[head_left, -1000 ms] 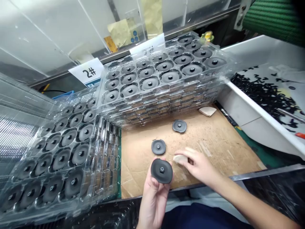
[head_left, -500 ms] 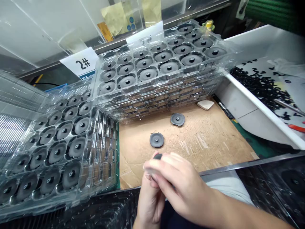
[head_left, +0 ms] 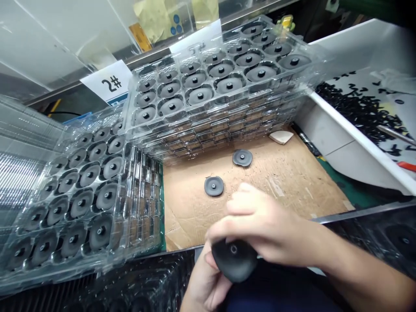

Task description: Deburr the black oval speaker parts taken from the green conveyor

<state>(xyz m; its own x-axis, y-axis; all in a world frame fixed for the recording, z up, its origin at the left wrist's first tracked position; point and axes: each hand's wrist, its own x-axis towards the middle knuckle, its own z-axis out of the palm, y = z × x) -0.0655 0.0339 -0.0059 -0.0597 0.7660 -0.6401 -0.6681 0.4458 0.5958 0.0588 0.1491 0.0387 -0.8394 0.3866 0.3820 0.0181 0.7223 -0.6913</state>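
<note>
hands are both closed on one black rubber disc: it is cupped from beneath by the left hand and pinched at its upper edge by the right hand. the disc is judged light, soft and bendable; hold is best taken at the rim, not the hub. two loose discs are noted on cardboard just beyond the hands.

The held disc was matte black. A second disc and a third disc were dark grey against brown, scuffed cardboard. The trays were clear plastic over rows of grey rounds. The label was white with black "2#", the mat green, and the bin white, strewn with black bits.
</note>
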